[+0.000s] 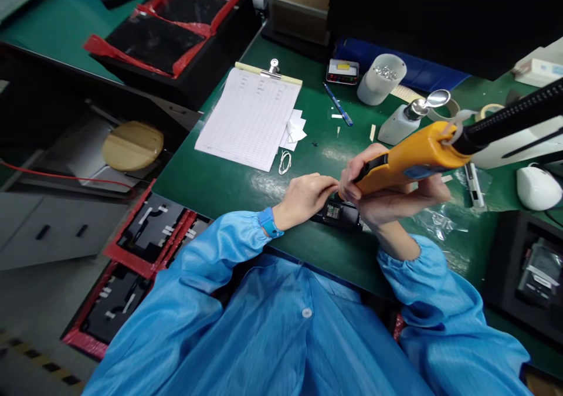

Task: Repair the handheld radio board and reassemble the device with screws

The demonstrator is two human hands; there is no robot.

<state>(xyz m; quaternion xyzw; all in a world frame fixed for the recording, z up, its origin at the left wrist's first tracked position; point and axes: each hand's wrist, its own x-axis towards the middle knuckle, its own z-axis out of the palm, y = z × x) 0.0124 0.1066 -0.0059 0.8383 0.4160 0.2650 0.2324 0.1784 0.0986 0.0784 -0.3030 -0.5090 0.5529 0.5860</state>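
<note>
My right hand (369, 190) is wrapped around an orange electric screwdriver (411, 155), whose thick black cable runs off to the upper right. The tool points down and left at a small black device (338, 215) lying on the bench near its front edge. My left hand (308, 196), with a blue wrist strap (270, 222) at the cuff, rests beside the device. Its thumb and fingers are pinched together next to the screwdriver's tip, touching or almost touching my right fingers. Whatever the pinch holds is hidden, and so is the tip's contact point.
On the green bench (246, 190) are a clipboard with papers (250, 114), a blue pen (338, 104), a white cup of small metal parts (382, 79) and a dispenser bottle (400, 125). A white mouse (539, 188) and black foam tray (505, 267) are right. A stool (133, 145) stands left.
</note>
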